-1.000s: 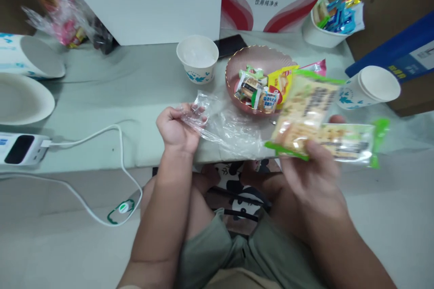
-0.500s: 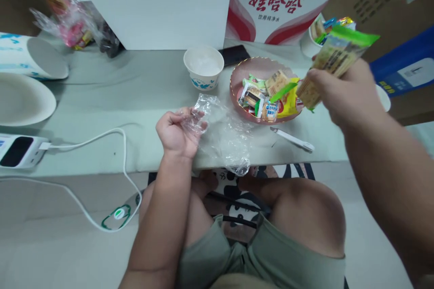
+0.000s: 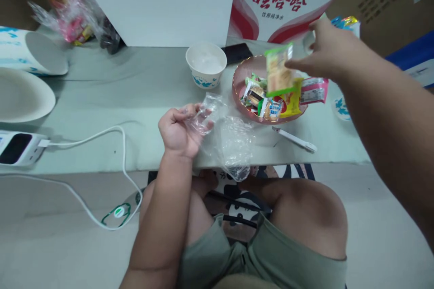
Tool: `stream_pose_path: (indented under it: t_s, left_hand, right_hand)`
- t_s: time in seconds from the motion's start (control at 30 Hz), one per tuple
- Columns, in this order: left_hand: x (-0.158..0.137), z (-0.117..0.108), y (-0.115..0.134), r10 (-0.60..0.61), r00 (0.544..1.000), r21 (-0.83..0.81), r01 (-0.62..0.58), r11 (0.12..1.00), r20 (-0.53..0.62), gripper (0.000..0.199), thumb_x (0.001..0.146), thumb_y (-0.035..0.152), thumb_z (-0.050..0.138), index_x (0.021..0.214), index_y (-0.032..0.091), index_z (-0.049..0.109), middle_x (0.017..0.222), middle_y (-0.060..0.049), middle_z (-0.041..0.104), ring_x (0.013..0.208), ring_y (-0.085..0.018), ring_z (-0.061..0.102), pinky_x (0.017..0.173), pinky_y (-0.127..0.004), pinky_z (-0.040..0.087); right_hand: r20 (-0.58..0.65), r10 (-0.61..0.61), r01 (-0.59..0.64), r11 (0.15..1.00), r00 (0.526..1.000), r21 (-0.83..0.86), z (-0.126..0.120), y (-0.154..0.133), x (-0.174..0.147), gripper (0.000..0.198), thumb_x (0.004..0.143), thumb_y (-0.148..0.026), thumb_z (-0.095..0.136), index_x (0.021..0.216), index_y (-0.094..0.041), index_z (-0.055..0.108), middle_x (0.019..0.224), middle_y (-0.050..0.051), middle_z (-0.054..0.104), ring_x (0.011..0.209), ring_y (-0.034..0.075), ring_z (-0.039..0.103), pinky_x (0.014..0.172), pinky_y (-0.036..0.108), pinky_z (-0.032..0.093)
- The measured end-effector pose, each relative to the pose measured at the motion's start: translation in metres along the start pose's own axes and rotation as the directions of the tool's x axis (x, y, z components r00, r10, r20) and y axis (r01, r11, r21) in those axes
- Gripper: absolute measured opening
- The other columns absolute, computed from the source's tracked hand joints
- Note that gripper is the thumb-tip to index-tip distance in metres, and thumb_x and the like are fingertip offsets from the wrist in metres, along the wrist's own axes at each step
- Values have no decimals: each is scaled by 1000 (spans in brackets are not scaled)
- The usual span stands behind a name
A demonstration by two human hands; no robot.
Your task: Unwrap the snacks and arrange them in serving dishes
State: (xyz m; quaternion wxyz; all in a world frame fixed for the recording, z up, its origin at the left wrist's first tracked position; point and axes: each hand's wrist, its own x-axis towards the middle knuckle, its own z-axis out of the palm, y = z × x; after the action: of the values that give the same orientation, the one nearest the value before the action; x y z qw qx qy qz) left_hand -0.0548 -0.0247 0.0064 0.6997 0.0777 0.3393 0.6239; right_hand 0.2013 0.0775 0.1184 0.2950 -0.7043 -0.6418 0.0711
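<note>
My left hand (image 3: 179,133) is closed on a clear plastic bag (image 3: 237,144), which hangs down past the table's front edge. At the right, my right hand (image 3: 330,49) is open with its fingers spread. Beside its thumb, a cracker packet (image 3: 280,72) with green ends is over the pink bowl (image 3: 239,74); whether the thumb still touches it I cannot tell. Inside the bowl lie several wrapped snacks, among them a yellow packet (image 3: 292,101). A pink packet (image 3: 313,90) reaches over the right rim.
A white utility knife (image 3: 294,139) lies before the bowl. Left of it stands a paper bowl (image 3: 206,65), with a dark phone (image 3: 237,53) behind. White boxes (image 3: 179,4) line the back. A power strip (image 3: 20,148) with a white cable (image 3: 101,134) is at the left.
My right hand has moved left and up and its fingers have spread from the green-ended packet, which is now over the bowl. A pink packet now shows at the rim. My left hand stays put.
</note>
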Motion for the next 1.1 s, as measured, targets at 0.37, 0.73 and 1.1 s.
stream_pose_path:
  t_s: [0.37, 0.73, 1.1]
  left_hand:
    - [-21, -16, 8, -303, 935, 222, 260, 940, 184, 58, 68, 53, 71, 52, 21, 25, 85, -17, 56, 107, -50, 67, 63, -53, 62]
    - [-5, 0, 8, -8, 997, 155, -4, 988, 77, 24, 82, 37, 64, 67, 20, 54, 93, -8, 73, 101, -31, 72, 60, -32, 61]
    - [5, -3, -30, -205, 973, 717, 71, 693, 102, 8, 82, 26, 76, 79, 18, 73, 68, -3, 70, 53, -14, 65, 43, -18, 43]
  right_hand:
    - [465, -381, -46, 732, 799, 680, 35, 5, -169, 63, 75, -39, 86, 134, -29, 64, 124, 5, 75, 111, 28, 72, 91, 42, 60]
    - [210, 141, -252, 603, 967, 757, 56, 49, -194, 26, 88, -48, 73, 91, -26, 59, 79, -1, 69, 58, 14, 59, 53, 28, 47]
    - [123, 218, -235, 615, 968, 753, 45, 47, -191, 31, 93, -54, 66, 99, -30, 48, 81, -1, 73, 54, 15, 65, 49, 28, 47]
